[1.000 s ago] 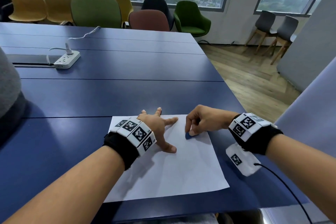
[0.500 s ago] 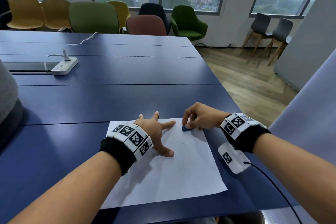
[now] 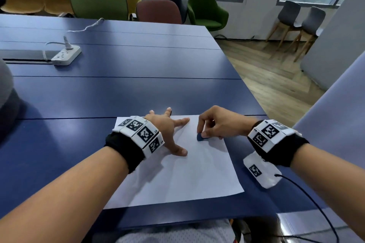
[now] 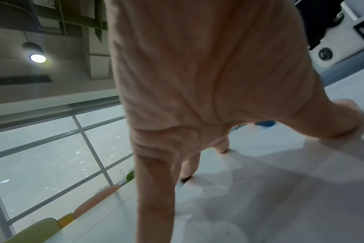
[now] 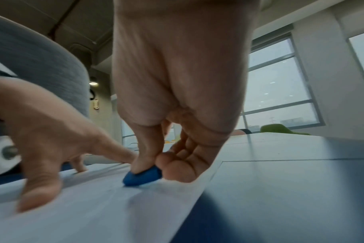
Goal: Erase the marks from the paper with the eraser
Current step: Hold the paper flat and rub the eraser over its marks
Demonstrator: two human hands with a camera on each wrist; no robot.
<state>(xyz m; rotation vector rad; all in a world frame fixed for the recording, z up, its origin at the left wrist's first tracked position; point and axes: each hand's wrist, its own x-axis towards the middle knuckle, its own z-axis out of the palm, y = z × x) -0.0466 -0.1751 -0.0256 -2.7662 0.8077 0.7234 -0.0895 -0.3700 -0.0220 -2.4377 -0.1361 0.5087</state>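
A white sheet of paper (image 3: 177, 179) lies on the blue table (image 3: 118, 94) in front of me. My left hand (image 3: 169, 130) rests flat on the paper's far left part with its fingers spread, holding the sheet down. My right hand (image 3: 209, 126) pinches a small blue eraser (image 3: 201, 137) between thumb and fingers and presses it on the paper near the far right corner. The right wrist view shows the eraser (image 5: 142, 176) under the thumb tip, touching the paper (image 5: 94, 213). In the left wrist view, the eraser (image 4: 265, 123) peeks out past the left thumb. No marks are plainly visible on the sheet.
A white power strip (image 3: 66, 55) with a plugged cable lies far left on the table. Coloured chairs (image 3: 98, 2) line the far edge. The table's right edge (image 3: 248, 92) drops to a wooden floor. A grey panel (image 3: 335, 144) stands at my right.
The right hand has moved the eraser back and forth on the paper's far right part, first away from me, then back towards me. The left hand has stayed pressed on the sheet.
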